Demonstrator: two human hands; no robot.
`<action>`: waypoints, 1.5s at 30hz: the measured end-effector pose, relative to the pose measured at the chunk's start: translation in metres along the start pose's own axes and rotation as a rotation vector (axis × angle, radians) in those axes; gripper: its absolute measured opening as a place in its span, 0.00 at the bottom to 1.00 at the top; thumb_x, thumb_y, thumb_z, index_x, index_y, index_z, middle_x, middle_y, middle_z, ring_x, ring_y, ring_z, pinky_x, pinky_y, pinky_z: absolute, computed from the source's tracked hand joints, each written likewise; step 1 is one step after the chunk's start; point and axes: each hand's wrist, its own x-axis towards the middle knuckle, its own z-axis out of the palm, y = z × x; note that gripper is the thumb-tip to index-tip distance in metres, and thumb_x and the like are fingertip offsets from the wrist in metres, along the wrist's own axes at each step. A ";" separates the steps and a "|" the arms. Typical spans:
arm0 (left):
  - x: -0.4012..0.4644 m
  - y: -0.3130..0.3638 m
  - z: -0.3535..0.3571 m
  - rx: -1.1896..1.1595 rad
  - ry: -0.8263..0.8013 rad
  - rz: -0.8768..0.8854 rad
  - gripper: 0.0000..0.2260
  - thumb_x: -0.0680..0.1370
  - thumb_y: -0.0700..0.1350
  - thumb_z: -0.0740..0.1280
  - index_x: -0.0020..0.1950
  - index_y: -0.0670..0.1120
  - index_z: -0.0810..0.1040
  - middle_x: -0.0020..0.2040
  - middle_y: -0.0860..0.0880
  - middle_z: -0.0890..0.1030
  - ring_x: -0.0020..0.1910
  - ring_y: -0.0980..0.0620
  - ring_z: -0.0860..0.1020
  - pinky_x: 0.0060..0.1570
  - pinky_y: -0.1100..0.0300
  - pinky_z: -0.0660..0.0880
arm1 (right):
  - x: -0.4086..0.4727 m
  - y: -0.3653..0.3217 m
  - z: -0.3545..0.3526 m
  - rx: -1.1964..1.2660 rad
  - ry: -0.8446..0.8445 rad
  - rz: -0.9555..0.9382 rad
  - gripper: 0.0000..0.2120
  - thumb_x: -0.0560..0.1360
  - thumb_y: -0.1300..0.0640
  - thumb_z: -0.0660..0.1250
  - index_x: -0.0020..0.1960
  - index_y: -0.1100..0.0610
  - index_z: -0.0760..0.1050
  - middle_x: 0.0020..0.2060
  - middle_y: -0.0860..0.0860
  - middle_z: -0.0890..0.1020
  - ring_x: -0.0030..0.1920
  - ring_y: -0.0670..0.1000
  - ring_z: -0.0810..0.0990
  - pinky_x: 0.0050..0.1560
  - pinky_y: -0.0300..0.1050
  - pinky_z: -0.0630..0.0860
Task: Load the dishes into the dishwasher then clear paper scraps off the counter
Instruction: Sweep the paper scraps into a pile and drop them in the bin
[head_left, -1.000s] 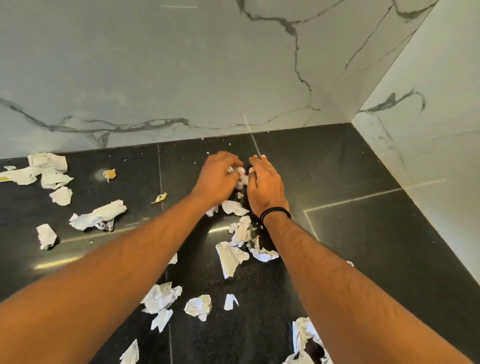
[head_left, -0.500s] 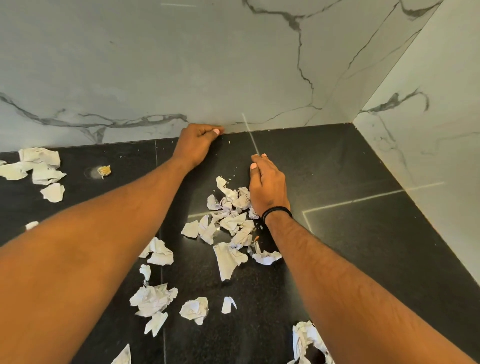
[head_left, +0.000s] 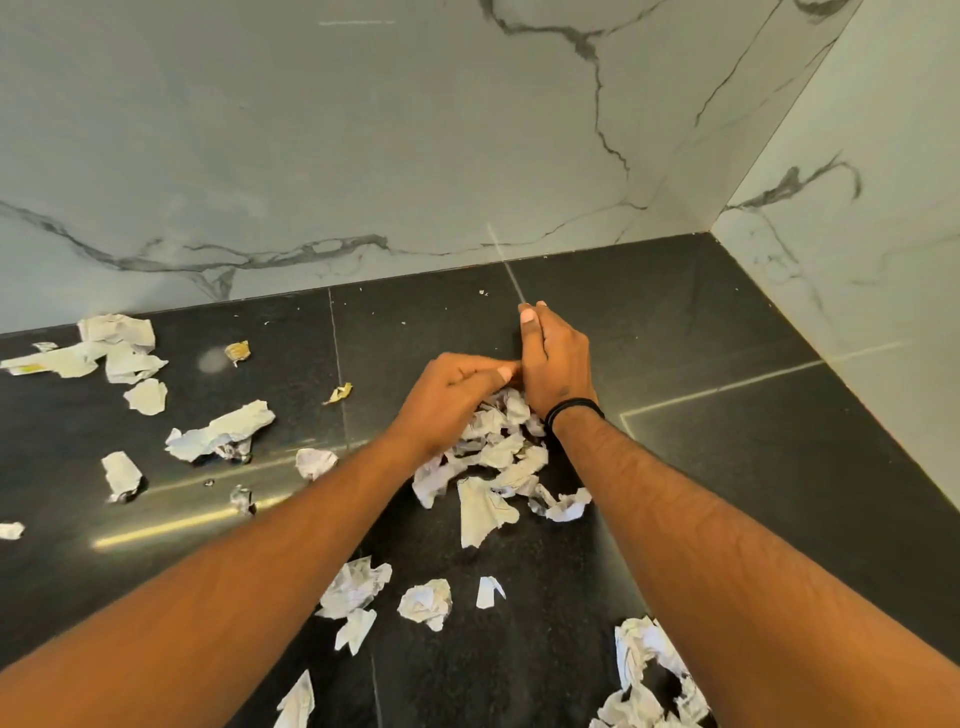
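Comparing with the view half a second ago, I see the left hand (head_left: 447, 400) has come back from the foot of the marble wall (head_left: 311, 156) and now sits against the right hand (head_left: 556, 364), thumb tip touching it. Its fingers are curled over the far end of the central pile of paper scraps (head_left: 498, 457); whether they actually pinch any paper I cannot tell, as the hand covers them. The right hand stands on edge on the black counter (head_left: 727, 467), fingers straight and together, grasping nothing, walling the pile's right side; a black band (head_left: 574, 408) circles its wrist. The pile is bunched tighter between the hands than before.

No writing is legible: faint grey print shows on some scraps, too small to read.

Left of the pile lie loose crumpled scraps (head_left: 221, 431) and, nearer the wall, a flatter cluster (head_left: 104, 348) cut off by the left frame edge, with a small yellowish scrap (head_left: 238, 352) beside it. Nearer me than the pile lie three small pieces (head_left: 426, 603). Another heap (head_left: 649, 680) is cropped by the bottom edge and partly hidden by my right forearm.
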 end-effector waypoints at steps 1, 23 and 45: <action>-0.009 -0.002 0.001 -0.046 0.049 0.006 0.14 0.80 0.45 0.64 0.61 0.43 0.84 0.54 0.47 0.86 0.58 0.48 0.84 0.64 0.45 0.77 | -0.001 -0.001 -0.001 0.008 -0.001 0.003 0.20 0.85 0.51 0.54 0.64 0.63 0.78 0.65 0.62 0.78 0.69 0.58 0.74 0.70 0.55 0.70; -0.006 0.012 0.006 -0.068 0.475 -0.026 0.23 0.79 0.43 0.60 0.76 0.45 0.72 0.64 0.60 0.75 0.56 0.77 0.72 0.54 0.80 0.67 | 0.033 -0.063 0.014 -0.783 -0.470 -0.214 0.15 0.83 0.56 0.54 0.63 0.61 0.74 0.59 0.58 0.79 0.58 0.60 0.78 0.54 0.50 0.73; -0.152 0.101 0.043 0.114 0.165 -0.106 0.16 0.84 0.50 0.58 0.60 0.45 0.83 0.64 0.50 0.82 0.64 0.51 0.77 0.68 0.48 0.71 | -0.204 -0.109 -0.090 -0.763 -0.421 -0.241 0.24 0.81 0.57 0.56 0.77 0.57 0.65 0.74 0.53 0.70 0.79 0.59 0.55 0.77 0.55 0.56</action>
